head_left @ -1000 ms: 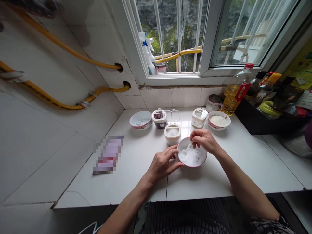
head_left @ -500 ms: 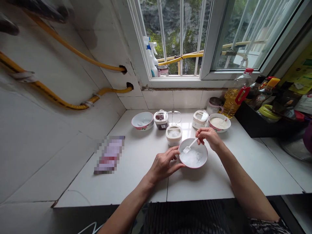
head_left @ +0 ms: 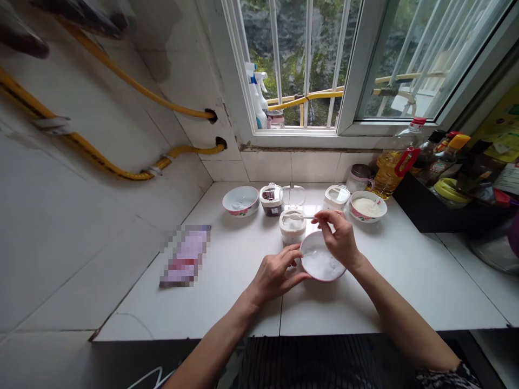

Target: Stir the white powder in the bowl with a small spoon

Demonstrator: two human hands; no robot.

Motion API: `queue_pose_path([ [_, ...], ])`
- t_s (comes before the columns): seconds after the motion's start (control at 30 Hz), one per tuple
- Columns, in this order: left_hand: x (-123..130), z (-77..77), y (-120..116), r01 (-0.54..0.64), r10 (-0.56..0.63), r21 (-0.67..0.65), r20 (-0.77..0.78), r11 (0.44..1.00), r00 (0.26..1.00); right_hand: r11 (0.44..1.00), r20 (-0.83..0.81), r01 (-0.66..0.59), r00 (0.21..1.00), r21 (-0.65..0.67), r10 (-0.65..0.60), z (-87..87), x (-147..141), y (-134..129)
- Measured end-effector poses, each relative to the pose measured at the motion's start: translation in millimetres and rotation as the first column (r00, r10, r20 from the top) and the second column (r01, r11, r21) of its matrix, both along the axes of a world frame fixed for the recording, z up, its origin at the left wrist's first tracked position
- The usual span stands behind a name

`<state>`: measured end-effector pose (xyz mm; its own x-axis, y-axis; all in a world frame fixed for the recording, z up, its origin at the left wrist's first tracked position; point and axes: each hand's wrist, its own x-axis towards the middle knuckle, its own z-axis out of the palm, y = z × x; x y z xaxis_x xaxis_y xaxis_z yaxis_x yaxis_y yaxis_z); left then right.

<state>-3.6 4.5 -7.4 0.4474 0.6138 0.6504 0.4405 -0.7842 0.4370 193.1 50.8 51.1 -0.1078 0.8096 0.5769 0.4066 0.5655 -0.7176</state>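
My left hand (head_left: 279, 270) grips the left rim of a white bowl (head_left: 320, 265) with a pink edge, which holds white, grainy stuff. Between the fingers of my right hand (head_left: 337, 235) is the handle of a small white plastic spoon (head_left: 304, 217). The spoon's head lies over the opening of a small white jar (head_left: 292, 233) with white contents, just behind the bowl. My right hand hangs above the bowl's right part and hides some of it. A second jar (head_left: 271, 200), with dark contents and its clear lid raised, stands behind.
At the back left stands a flowered bowl (head_left: 240, 201). Another flowered bowl (head_left: 368, 207) with pale powder and a lidded white jar (head_left: 336, 198) are at the back right. An oil bottle (head_left: 391, 170) and a black box of bottles (head_left: 421, 205) stand further right. A pixelated purple packet (head_left: 186, 256) lies left.
My right hand has moved the spoon from inside the bowl up and left to the opening of the white jar. My left hand stays on the bowl. The view has shifted slightly.
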Motion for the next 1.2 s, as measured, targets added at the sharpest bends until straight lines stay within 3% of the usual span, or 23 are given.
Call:
queue_pose_path([
  [0.1, 0, 0.3, 0, -0.006, 0.006, -0.01, -0.013, 1.0, 1.0, 0.982, 0.208, -0.041, 0.978, 0.183, 0.003, 0.4, -1, -3],
  [0.2, -1, 0.9, 0, -0.005, 0.005, 0.01, -0.014, 1.0, 1.0, 0.976, 0.15, -0.012, 0.988, 0.216, -0.021, 4.4, 5, -4],
  [0.33, -1, 2.1, 0, 0.003, -0.003, 0.017, -0.012, 1.0, 1.0, 0.999, -0.028, -0.018, 0.999, -0.034, 0.017, 10.9, 21, -4],
  [0.43, -1, 2.7, -1, 0.012, -0.012, -0.003, -0.018, 1.0, 1.0, 0.973, 0.03, -0.1, 0.994, -0.209, 0.109, 11.9, 32, 0],
  [0.57, -2, 1.6, -1, 0.002, -0.002, -0.015, -0.021, 1.0, 1.0, 0.987, 0.286, -0.053, 0.953, -0.151, 0.095, 7.1, 31, 2],
  [0.67, -2, 0.5, -1, 0.0, -0.001, -0.019, -0.013, 1.0, 1.0, 0.979, 0.345, -0.127, 0.922, -0.159, 0.176, 5.2, 26, 0],
  [0.77, -2, 0.3, -1, 0.005, -0.005, -0.021, -0.009, 1.0, 1.0, 0.962, 0.306, -0.198, 0.919, -0.186, 0.248, 8.1, 25, -3],
  [0.97, -2, -0.8, -1, 0.006, -0.006, -0.022, -0.009, 1.0, 1.0, 0.961, 0.237, -0.158, 0.948, -0.225, 0.212, 10.8, 28, -1],
  [1.1, -2, -1.9, -1, -0.001, 0.001, -0.033, -0.011, 0.999, 1.0, 0.919, 0.184, -0.214, 0.941, -0.331, 0.285, 7.5, 21, -4],
  [1.2, -2, -1.9, -1, -0.001, 0.001, -0.031, -0.016, 1.0, 1.0, 0.878, 0.057, -0.237, 0.957, -0.416, 0.285, 7.0, 19, -5],
])
